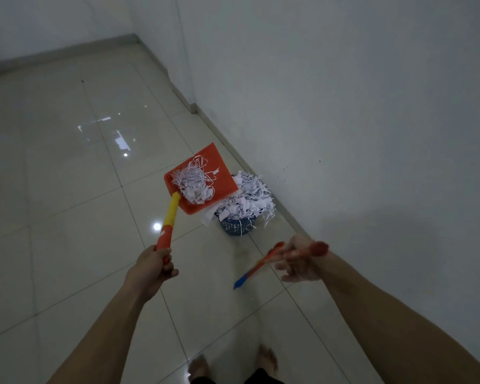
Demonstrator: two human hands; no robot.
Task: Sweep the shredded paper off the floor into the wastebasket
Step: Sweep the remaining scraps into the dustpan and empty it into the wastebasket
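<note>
My left hand (153, 266) grips the red and yellow handle (170, 217) of a red dustpan (219, 167), held in the air beside the wastebasket. A clump of white shredded paper (194, 184) lies in the pan. The small blue wastebasket (234, 226) stands on the floor by the wall, heaped over its rim with shredded paper (247, 199); strips hang down its side. My right hand (299, 260) holds a broom handle (257, 268), red at the top, then yellow and blue, blurred and pointing down to the left. The broom's head is out of sight.
Glossy beige floor tiles (75, 167) stretch to the left and back. A white wall (344, 106) runs along the right, right behind the wastebasket. My bare feet (266, 358) stand at the bottom of the frame.
</note>
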